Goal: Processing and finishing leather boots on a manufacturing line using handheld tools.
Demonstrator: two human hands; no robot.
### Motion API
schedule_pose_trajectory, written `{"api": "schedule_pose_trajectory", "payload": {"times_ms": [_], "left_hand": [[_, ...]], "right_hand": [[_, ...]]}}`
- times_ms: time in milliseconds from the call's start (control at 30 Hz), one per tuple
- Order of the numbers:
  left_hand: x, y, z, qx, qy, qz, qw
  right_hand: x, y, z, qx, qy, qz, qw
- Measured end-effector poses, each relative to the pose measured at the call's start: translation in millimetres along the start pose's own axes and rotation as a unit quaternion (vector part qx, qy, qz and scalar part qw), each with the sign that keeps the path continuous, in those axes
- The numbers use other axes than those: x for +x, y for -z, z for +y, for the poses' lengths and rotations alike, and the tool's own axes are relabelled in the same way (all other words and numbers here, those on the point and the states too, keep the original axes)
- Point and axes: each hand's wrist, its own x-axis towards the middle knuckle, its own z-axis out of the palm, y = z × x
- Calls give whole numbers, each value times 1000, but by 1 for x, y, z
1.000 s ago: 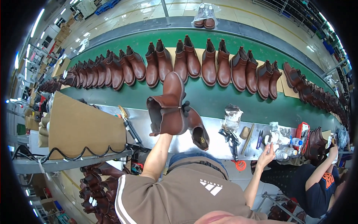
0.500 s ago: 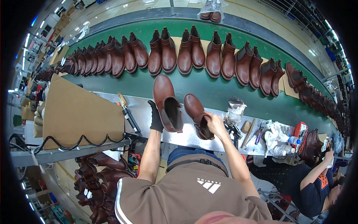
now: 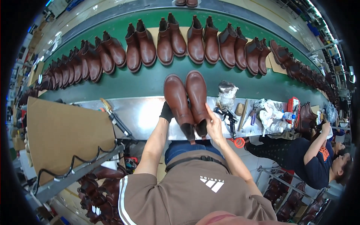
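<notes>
A pair of brown leather Chelsea boots is held side by side over the metal bench edge, toes pointing away from me. My left hand (image 3: 167, 112), in a black glove, grips the left boot (image 3: 175, 93) from its outer side; its fingers are mostly behind the boot. On the outer side of the right boot (image 3: 196, 91), my bare right hand (image 3: 214, 126) is closed around the shaft and heel area. The two boots touch along their inner sides, and their dark elastic panels and pull tabs face me.
More brown boots (image 3: 171, 37) line the green surface (image 3: 138, 83) beyond. A cardboard sheet (image 3: 71, 135) stands left, near a black-handled tool (image 3: 119, 125). A black spray gun (image 3: 228, 118), bottles (image 3: 276, 127) and white cloth (image 3: 270, 112) lie right. Another person (image 3: 305, 161) works at right.
The boots, apart and angled before, are now together and parallel. The left boot has turned and the right boot has straightened. The view has shifted, so the boot row sits higher and farther left.
</notes>
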Motion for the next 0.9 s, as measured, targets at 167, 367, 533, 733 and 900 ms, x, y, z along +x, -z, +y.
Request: {"api": "schedule_pose_trajectory", "payload": {"times_ms": [167, 367, 533, 733, 900], "left_hand": [[27, -11, 15, 58, 11, -31, 998], [34, -19, 16, 130, -18, -35, 991], [31, -36, 8, 189, -63, -18, 980], [45, -59, 10, 270, -142, 16, 952], [31, -61, 6, 335, -175, 44, 925]], "right_hand": [[-17, -4, 5, -36, 34, 38, 998], [-47, 37, 5, -53, 20, 88, 995], [-67, 86, 108, -35, -147, 191, 970], [-24, 72, 130, -23, -193, -20, 981], [-22, 59, 130, 47, -217, -12, 975]]}}
